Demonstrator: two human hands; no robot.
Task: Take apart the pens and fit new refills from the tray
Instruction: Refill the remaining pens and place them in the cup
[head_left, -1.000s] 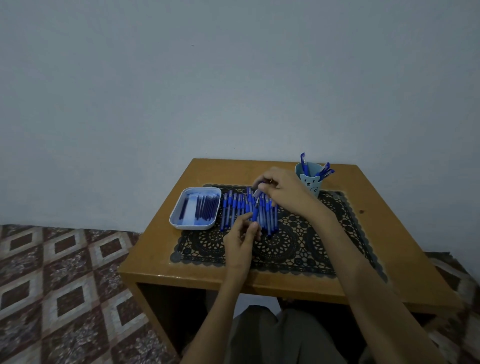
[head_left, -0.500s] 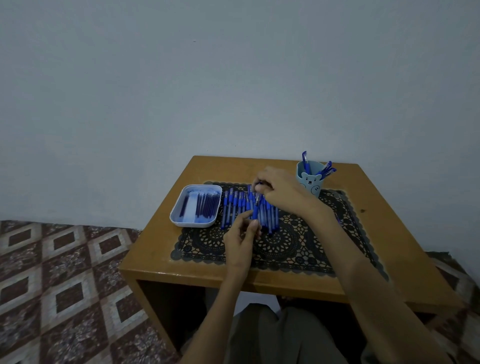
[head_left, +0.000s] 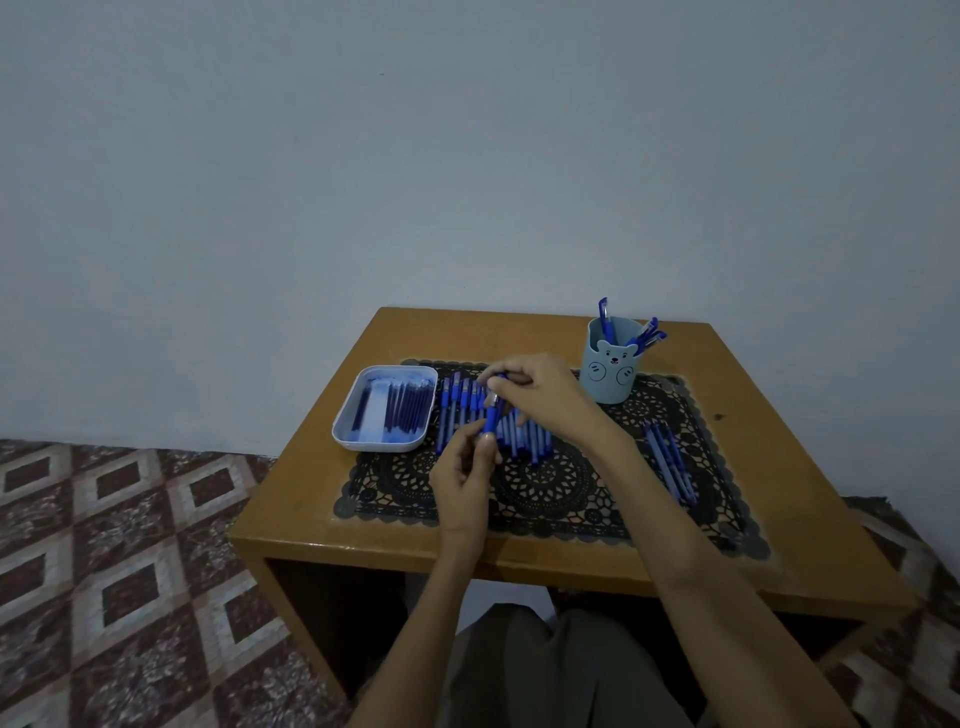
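Task item: slim blue plastic pen (head_left: 491, 415), held up between both hands just above the row of blue pens (head_left: 524, 434) on the black lace mat (head_left: 550, 493), a little right of the pale blue oblong tray (head_left: 377, 445).

Grip: left hand (head_left: 464, 470) with fingers (head_left: 480, 432) pinching the lower barrel. On the right hand (head_left: 543, 395), fingers (head_left: 506, 383) curled round the upper end. Looks like the unscrew or pull-apart step.

Doing it well:
- Lock the lower barrel with the left, twist with the right only, straight along the axis, no bending at the joint.
- Work low over the mat to catch any dropped spring or tip.
- Park the removed part clear of the row to avoid mixing done with undone.
- Then lift one dark refill (head_left: 410, 410) from the tray and feed it in straight.

Hard to make out:
- Joint: small, dim, half under the right fingers.
- Pale band at mid-pen: thread or tip, cannot tell. Already separated or not, cannot tell either.
- Row: partly under the right hand, so no count.
- Refills in the tray: blurred together.
- Few loose blue pens (head_left: 670, 462) at the right of the mat: done or pending, unclear.
- Pens in the light blue bear-face cup (head_left: 609, 374): lower parts hidden.
- Near right edge of the brown wooden desk (head_left: 519, 553): behind the forearm.
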